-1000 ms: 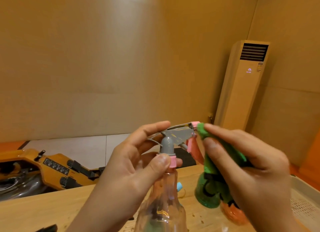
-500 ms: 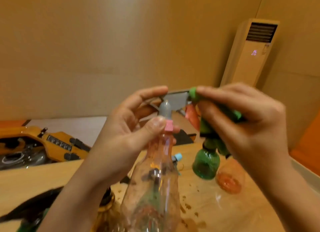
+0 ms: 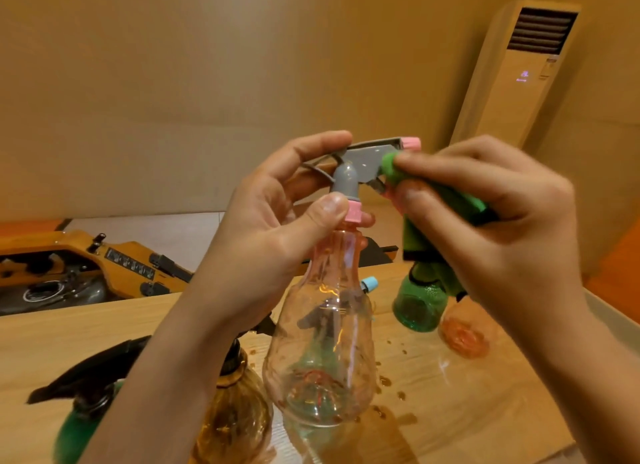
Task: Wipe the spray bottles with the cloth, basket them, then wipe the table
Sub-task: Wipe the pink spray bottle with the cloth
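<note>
Above the wooden table (image 3: 69,335), a clear pink spray bottle (image 3: 322,342) hangs upright in the left hand (image 3: 263,242), which grips its neck. The right hand (image 3: 502,228) pinches a green cloth (image 3: 446,193) against the bottle's grey head. On the table stand a green bottle (image 3: 417,304), an orange bottle (image 3: 464,335) and an amber bottle (image 3: 235,411).
</note>
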Demonstrator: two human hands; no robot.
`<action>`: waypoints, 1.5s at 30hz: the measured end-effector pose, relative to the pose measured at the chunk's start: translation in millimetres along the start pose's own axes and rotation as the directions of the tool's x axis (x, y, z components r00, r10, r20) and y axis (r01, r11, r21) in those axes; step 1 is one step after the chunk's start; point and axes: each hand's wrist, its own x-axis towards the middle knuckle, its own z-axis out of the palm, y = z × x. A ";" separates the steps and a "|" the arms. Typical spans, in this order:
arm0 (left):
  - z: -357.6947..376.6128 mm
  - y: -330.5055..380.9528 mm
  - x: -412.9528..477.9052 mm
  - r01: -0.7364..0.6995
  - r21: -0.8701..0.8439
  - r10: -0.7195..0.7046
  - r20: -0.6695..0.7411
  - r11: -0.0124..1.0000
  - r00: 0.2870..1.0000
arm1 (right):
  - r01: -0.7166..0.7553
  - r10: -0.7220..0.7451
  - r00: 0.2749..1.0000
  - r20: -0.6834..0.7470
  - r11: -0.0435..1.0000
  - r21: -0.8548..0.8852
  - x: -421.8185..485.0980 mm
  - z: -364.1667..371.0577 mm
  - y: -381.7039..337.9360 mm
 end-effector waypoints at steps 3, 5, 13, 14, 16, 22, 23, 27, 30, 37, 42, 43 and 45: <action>-1.9 1.5 0.4 0.015 -0.011 -0.015 -0.009 1.000 1.000 | 0.007 -0.008 0.999 0.049 1.000 0.023 -4.2 4.4 -1.6; 0.4 0.8 0.5 0.026 0.001 -0.026 0.001 1.000 1.000 | 0.003 -0.003 1.000 -0.002 1.000 0.014 2.3 1.1 -1.1; -4.2 0.3 0.9 0.010 0.005 -0.010 -0.018 1.000 1.000 | 0.020 -0.019 0.999 0.036 1.000 -0.013 -5.7 8.3 0.8; -4.2 0.0 1.0 0.013 0.007 -0.013 -0.012 1.000 1.000 | 0.021 -0.021 0.999 0.029 1.000 -0.011 -5.2 7.6 1.6; -2.3 -0.9 0.6 0.016 0.016 -0.016 0.016 1.000 1.000 | 0.009 -0.009 1.000 -0.029 1.000 -0.013 1.8 4.1 2.7; -3.7 1.1 1.1 -0.002 0.002 0.002 0.000 1.000 1.000 | 0.041 -0.040 0.999 0.011 0.999 -0.030 2.0 4.0 0.9; -5.4 1.3 1.5 0.001 0.000 -0.001 -0.006 1.000 1.000 | 0.054 -0.052 0.998 0.047 0.998 -0.037 -3.0 5.1 0.9; -5.1 -2.0 0.5 0.023 0.025 -0.024 0.050 0.999 0.998 | 0.028 -0.029 1.000 -0.007 0.999 -0.032 -4.2 0.0 4.4; -1.0 -3.3 -1.1 0.008 0.030 -0.009 0.056 1.000 0.998 | 0.005 -0.007 0.998 -0.066 1.000 -0.028 3.3 -5.7 5.2; -8.0 -1.8 0.7 0.016 -0.009 -0.016 0.010 1.000 1.000 | 0.041 -0.037 0.996 0.084 0.998 -0.051 -8.0 -5.3 5.2; -0.9 -2.8 0.3 -0.008 -0.045 0.008 -0.009 0.999 1.000 | 0.049 -0.046 0.998 0.050 0.997 -0.056 0.0 -9.3 1.3; -2.8 -0.7 0.7 -0.018 -0.058 0.016 -0.030 0.998 0.999 | 0.055 -0.051 0.996 0.070 0.997 -0.055 -4.0 -9.5 0.4; -7.9 2.3 1.2 -0.027 -0.068 0.023 -0.056 0.997 0.998 | 0.048 -0.043 0.994 0.104 0.998 -0.048 -11.1 -9.5 -0.3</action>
